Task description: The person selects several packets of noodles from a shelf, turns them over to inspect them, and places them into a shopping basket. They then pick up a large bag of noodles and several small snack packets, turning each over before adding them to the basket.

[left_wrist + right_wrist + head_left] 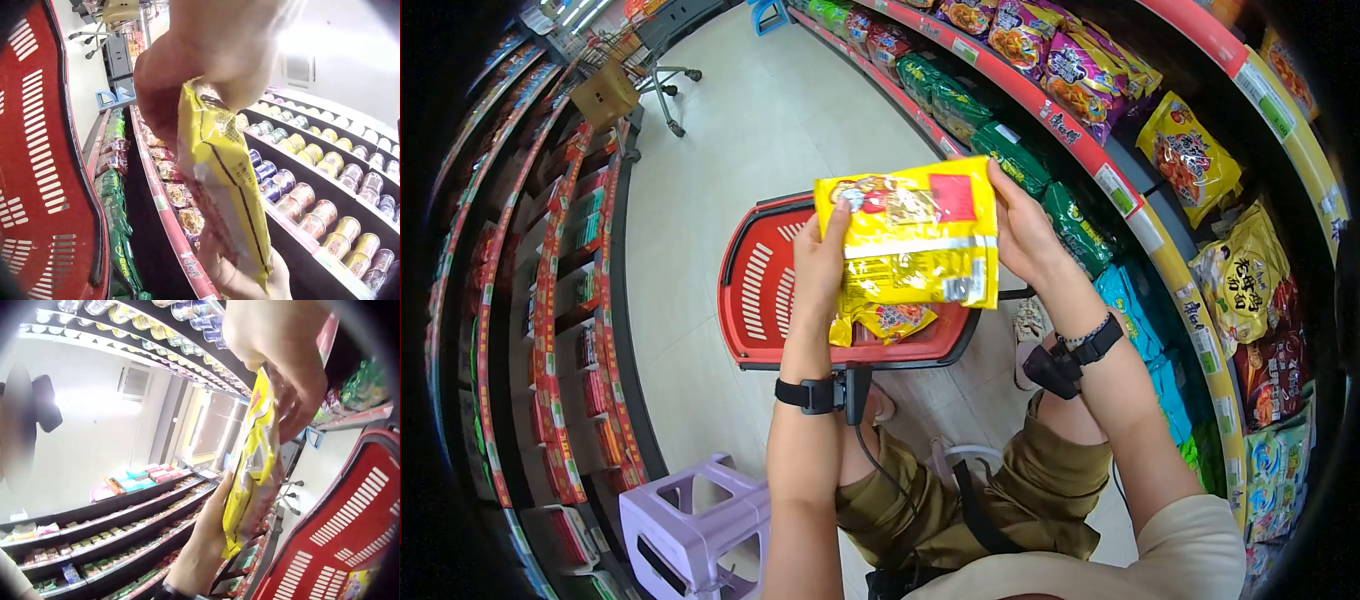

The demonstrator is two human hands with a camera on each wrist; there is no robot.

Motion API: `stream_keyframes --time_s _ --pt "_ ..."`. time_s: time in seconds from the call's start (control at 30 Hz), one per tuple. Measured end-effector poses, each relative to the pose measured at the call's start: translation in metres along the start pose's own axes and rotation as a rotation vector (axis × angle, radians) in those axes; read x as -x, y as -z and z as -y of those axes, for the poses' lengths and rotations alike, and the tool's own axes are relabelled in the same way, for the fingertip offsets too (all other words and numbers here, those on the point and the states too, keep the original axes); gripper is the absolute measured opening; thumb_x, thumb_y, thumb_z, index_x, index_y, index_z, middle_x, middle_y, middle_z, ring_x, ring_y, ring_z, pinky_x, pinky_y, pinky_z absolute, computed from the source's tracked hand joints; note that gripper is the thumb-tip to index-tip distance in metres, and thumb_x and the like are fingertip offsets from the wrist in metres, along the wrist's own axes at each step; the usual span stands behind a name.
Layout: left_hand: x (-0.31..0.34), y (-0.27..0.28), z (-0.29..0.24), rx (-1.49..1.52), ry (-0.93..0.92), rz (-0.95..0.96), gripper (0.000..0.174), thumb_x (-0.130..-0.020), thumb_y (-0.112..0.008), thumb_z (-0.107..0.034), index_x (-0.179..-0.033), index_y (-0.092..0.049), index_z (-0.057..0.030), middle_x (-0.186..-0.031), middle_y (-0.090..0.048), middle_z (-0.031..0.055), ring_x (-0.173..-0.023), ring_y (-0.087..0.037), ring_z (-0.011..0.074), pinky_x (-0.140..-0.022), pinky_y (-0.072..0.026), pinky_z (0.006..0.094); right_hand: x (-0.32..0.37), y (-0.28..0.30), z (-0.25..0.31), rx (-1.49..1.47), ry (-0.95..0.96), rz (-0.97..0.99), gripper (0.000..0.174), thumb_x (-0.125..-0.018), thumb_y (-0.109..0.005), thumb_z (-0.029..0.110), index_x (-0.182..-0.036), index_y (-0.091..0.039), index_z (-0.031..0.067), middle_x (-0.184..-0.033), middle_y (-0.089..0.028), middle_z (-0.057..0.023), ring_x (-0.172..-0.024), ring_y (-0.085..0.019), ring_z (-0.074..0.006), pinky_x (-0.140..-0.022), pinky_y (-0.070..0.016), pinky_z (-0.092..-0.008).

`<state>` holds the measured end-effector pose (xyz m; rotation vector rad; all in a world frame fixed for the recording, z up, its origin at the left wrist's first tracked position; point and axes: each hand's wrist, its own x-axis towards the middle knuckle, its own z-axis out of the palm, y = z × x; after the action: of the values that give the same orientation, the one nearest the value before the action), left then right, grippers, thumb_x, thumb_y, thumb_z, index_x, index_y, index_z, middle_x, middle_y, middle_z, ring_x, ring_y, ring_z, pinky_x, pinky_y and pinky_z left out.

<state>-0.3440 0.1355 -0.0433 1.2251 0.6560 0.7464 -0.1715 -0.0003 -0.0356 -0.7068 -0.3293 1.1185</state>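
Note:
A shiny yellow packet (910, 235) is held up between both hands above the red basket (745, 345) in the head view. My left hand (820, 260) grips its left edge, thumb over the face toward me. On the opposite edge, my right hand (1025, 225) pinches near the upper corner, its fingers mostly behind the packet. In the left wrist view the packet (228, 181) appears edge-on between the left hand (212, 56) and the right hand (240, 275). The right wrist view also shows the packet (253, 469) from its side. Another yellow packet (895, 320) lies in the basket.
Shelves of bagged noodles (1085, 85) curve along the right, with green packs (1010, 160) lower down. A lilac stool (695, 520) stands at the lower left beside the left shelves (550, 330). A cart (655, 75) with a cardboard box (605, 95) is farther up the aisle.

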Motion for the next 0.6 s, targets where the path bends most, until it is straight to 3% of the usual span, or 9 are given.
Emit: stream_keyframes --time_s 0.07,0.13,0.17,0.27,0.3,0.43,0.6 --pt "-0.006 0.007 0.001 0.044 -0.027 -0.119 0.032 -0.093 -0.054 -0.028 -0.104 -0.059 0.0019 -0.092 -0.065 0.0061 -0.076 -0.061 0.0090 -0.068 -0.0484 0.0233 0.002 0.003 0.004 0.080 0.028 0.027 0.043 -0.097 -0.040 0.037 -0.121 -0.049 0.0020 -0.115 -0.058 -0.0078 -0.100 -0.060 -0.0168 -0.091 -0.0454 -0.0345" --pt "-0.009 0.012 -0.003 0.042 -0.078 -0.202 0.033 -0.094 -0.053 -0.029 -0.104 -0.058 0.0016 -0.093 -0.065 0.0062 -0.077 -0.061 0.0091 -0.068 -0.0484 0.0235 0.011 -0.003 0.008 0.571 -0.061 -0.031 0.045 -0.095 -0.042 0.041 -0.115 -0.052 0.0028 -0.109 -0.060 -0.0071 -0.097 -0.060 -0.0151 -0.085 -0.0480 -0.0307" --pt "-0.009 0.013 -0.005 0.068 -0.093 -0.228 0.034 -0.094 -0.052 -0.030 -0.104 -0.058 0.0017 -0.093 -0.065 0.0063 -0.077 -0.061 0.0092 -0.068 -0.0484 0.0236 0.012 -0.001 0.003 0.674 -0.041 -0.005 0.038 -0.093 -0.050 0.037 -0.106 -0.057 0.0025 -0.097 -0.063 -0.0049 -0.087 -0.061 -0.0116 -0.075 -0.0492 -0.0254" --pt "-0.010 0.018 -0.004 0.101 -0.149 -0.256 0.035 -0.094 -0.051 -0.031 -0.104 -0.058 0.0019 -0.094 -0.065 0.0064 -0.077 -0.061 0.0094 -0.068 -0.0485 0.0236 0.016 0.005 -0.005 0.919 0.036 0.144 0.026 -0.092 -0.055 0.029 -0.096 -0.057 0.0031 -0.089 -0.064 -0.0037 -0.082 -0.063 -0.0088 -0.074 -0.0506 -0.0228" --pt "-0.010 0.019 -0.004 0.110 -0.190 -0.258 0.035 -0.095 -0.050 -0.031 -0.104 -0.058 0.0018 -0.094 -0.065 0.0065 -0.077 -0.061 0.0095 -0.068 -0.0485 0.0236 0.018 0.004 -0.008 0.841 0.081 0.142 0.018 -0.090 -0.058 0.021 -0.089 -0.058 0.0031 -0.083 -0.063 -0.0023 -0.076 -0.061 -0.0075 -0.071 -0.0490 -0.0225" --pt "-0.011 0.023 -0.009 0.048 -0.249 -0.250 0.037 -0.096 -0.047 -0.034 -0.105 -0.058 0.0008 -0.099 -0.066 0.0082 -0.079 -0.064 0.0120 -0.070 -0.0504 0.0245 0.021 0.001 0.003 0.809 0.259 0.158 0.018 -0.090 -0.058 0.019 -0.087 -0.060 0.0012 -0.073 -0.059 0.0012 -0.067 -0.054 -0.0040 -0.062 -0.0423 -0.0204" --pt "-0.008 0.017 -0.012 0.079 -0.352 -0.220 0.040 -0.096 -0.045 -0.035 -0.106 -0.057 0.0021 -0.099 -0.065 0.0089 -0.080 -0.064 0.0134 -0.071 -0.0505 0.0248 0.029 -0.007 0.012 0.780 0.329 0.159 0.020 -0.091 -0.057 0.020 -0.087 -0.060 0.0007 -0.074 -0.058 0.0008 -0.068 -0.053 -0.0043 -0.064 -0.0411 -0.0204"
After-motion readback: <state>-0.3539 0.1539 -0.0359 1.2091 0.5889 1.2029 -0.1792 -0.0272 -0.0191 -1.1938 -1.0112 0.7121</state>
